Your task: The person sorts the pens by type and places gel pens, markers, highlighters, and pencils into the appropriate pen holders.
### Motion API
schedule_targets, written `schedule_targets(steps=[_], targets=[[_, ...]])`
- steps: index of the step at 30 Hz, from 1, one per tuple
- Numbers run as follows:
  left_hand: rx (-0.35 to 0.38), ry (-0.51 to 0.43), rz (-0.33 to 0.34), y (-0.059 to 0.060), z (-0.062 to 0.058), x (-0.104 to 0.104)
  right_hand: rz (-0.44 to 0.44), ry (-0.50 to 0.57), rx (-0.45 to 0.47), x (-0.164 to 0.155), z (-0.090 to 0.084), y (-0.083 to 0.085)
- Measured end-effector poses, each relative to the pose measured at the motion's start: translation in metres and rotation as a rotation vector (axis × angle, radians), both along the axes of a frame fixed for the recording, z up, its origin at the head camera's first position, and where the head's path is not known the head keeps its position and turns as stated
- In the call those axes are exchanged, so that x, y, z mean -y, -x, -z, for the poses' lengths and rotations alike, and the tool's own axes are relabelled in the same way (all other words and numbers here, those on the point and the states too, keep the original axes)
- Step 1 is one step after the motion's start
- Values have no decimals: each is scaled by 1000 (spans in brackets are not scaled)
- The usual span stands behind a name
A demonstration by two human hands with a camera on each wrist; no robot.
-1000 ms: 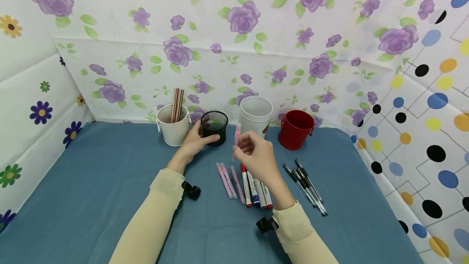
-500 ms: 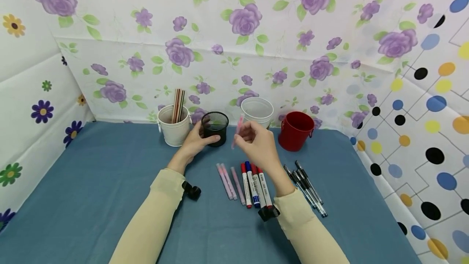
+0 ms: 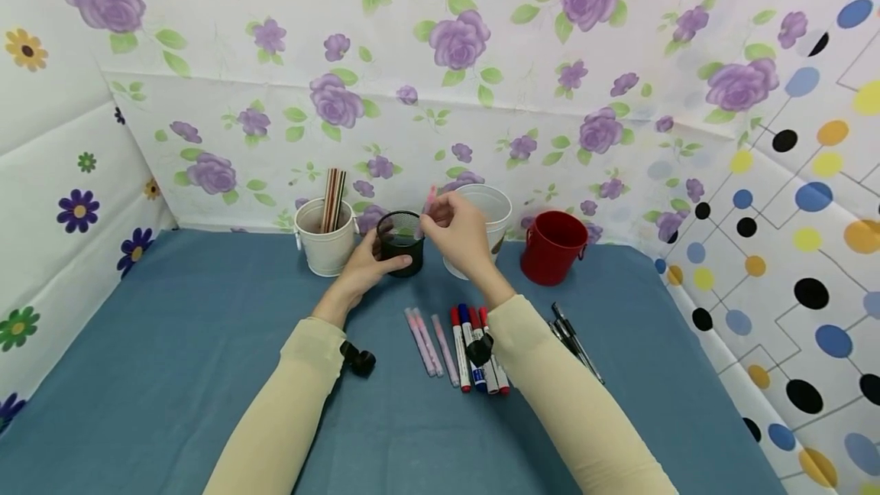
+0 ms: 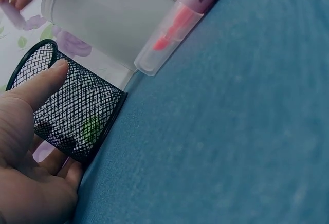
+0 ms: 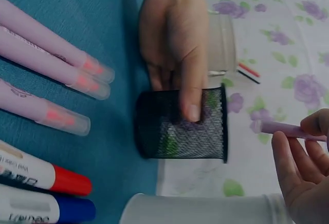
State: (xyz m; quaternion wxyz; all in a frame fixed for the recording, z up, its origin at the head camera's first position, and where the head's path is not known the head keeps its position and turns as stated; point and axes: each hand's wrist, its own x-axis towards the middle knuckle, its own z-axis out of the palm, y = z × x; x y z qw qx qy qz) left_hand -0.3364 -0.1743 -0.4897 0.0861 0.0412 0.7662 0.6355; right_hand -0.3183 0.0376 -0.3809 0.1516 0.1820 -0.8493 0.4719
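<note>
Black mesh cup (image 3: 402, 241) sits on the blue cloth (image 3: 172, 342) between the white bucket (image 3: 323, 244) and the white cup (image 3: 490, 208). Left hand (image 3: 366, 266) grips it, thumb across the front wall, fingers wrapped behind. Good brace.

Right hand (image 3: 457, 231) pinches a pink highlighter (image 3: 428, 205) between thumb and fingertips, just above and right of the mesh cup's rim. The highlighter is tilted, lower end pointing toward the opening. In the right wrist view its end (image 5: 288, 129) is level with the rim but off to the side, not inside yet.

Likely step: drop the highlighter into the mesh cup. To do it well:
- Centre the lower end over the opening before lowering; it sits near the right rim now.
- Bring it closer to upright so it doesn't catch the mesh.
- Left thumb should stay on the wall, clear of the opening.
- Release only once the end is below the rim; the cup is light and could tip without the left hand's hold.

Three more highlighters (image 3: 431, 338) lie in a row on the cloth, just left of the red and blue markers (image 3: 477, 346). Black pens (image 3: 574, 342) are partly hidden under the right sleeve. Red bucket (image 3: 555, 244) stands well to the right.
</note>
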Motion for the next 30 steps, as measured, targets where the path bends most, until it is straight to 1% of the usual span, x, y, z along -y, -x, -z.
schedule_targets(steps=[5,11,17,18,23,24,25,30], targets=[[9,-8,9,1,1,1,26,-24,58,10,7,11],[-12,-8,11,4,3,1,45,-52,66,20,13,20],[-24,-20,16,3,2,0,57,-111,95,27,20,25],[-19,-25,22,1,-3,-1,60,-116,101,27,21,26],[-19,-34,24,1,-4,-3,77,-137,122,28,25,29],[-15,-31,24,1,-4,-3,78,-142,129,28,25,30],[-20,-30,22,3,0,-2,76,-150,137,28,25,29],[-16,-25,16,1,1,0,55,-193,185,29,28,29]])
